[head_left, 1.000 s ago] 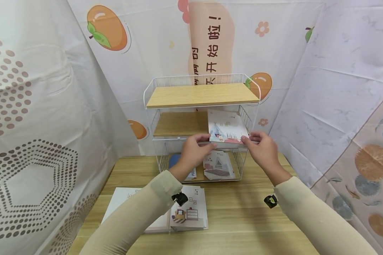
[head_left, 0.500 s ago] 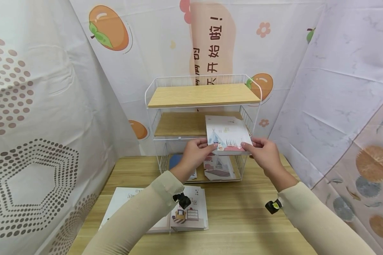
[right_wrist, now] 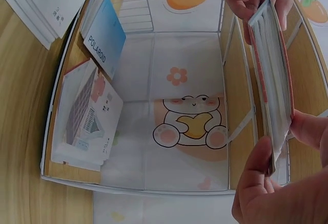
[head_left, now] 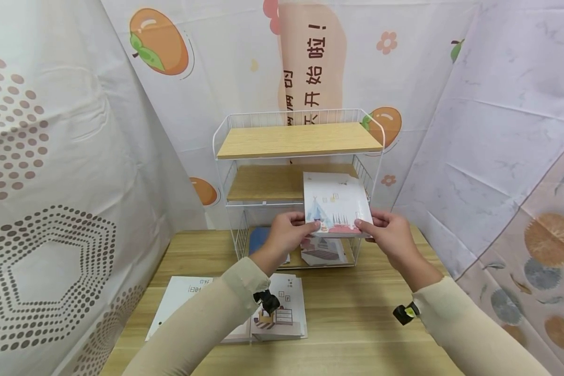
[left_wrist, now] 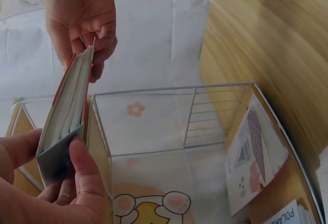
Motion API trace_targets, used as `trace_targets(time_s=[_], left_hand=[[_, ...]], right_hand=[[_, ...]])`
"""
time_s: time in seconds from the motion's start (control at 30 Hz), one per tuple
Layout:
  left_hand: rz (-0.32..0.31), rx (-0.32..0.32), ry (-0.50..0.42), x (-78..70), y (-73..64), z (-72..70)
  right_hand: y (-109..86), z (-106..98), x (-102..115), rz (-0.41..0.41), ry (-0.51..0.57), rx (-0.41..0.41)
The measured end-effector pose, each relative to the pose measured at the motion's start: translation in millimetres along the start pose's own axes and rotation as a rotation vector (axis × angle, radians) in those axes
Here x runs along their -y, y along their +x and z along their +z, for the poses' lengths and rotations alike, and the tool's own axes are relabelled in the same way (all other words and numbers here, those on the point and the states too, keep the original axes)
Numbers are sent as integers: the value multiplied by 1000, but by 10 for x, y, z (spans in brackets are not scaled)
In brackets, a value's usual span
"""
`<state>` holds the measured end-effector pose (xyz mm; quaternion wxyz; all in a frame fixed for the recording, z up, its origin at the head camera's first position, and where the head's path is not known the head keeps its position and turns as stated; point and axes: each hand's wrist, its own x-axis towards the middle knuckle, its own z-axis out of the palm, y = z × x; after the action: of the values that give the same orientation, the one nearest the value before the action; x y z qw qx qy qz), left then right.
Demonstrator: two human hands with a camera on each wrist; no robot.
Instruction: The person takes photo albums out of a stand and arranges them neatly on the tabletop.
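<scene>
A white photo album (head_left: 336, 190) with a blue tent and pink strip on its cover is held between my two hands, in front of the rack's middle shelf (head_left: 268, 181). My left hand (head_left: 285, 234) pinches its near left corner, thumb on top. At the near right corner, my right hand (head_left: 394, 236) grips it the same way. Its far end overlaps the middle shelf in the head view. Both wrist views show the album edge-on, its thick stack of pages (left_wrist: 72, 98) between the covers. Fingers beneath it are partly hidden in the head view.
The white wire rack has a wooden top shelf (head_left: 298, 140). On its bottom shelf lie a blue album marked POLAROID (right_wrist: 105, 37) and a white illustrated album (right_wrist: 95, 119). More albums (head_left: 289, 300) lie on the wooden table (head_left: 357, 334), partly behind my left forearm.
My hands have drawn the album toward me and down, so more of it stands out past the middle shelf's front edge. Albums on the table and bottom shelf have stayed put.
</scene>
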<state>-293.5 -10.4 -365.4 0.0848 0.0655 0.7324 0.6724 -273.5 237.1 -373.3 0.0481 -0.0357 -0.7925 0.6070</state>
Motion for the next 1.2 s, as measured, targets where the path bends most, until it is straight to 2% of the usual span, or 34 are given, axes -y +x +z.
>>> trace_targets(time_s=[0.33,0.43,0.6,0.77,1.07,1.2], left_hand=[[17,16,-19,56,-81,2],[20,16,6,49,-138,0],[36,3,52,114,-172,-6],[62,-2,54,214,-177,-7],[84,21,58,306,-300,-9],[81,32,60,387,-366,-8]], right_hand=[[-102,31,-96,-4,3,-6],[-128,43,-129,-10,2,-9],[-176,51,-163,-22,5,-11],[-223,51,-188,-31,-11,-14],[-317,57,-280,-70,2,-15],[-389,71,-347,-61,-9,-25]])
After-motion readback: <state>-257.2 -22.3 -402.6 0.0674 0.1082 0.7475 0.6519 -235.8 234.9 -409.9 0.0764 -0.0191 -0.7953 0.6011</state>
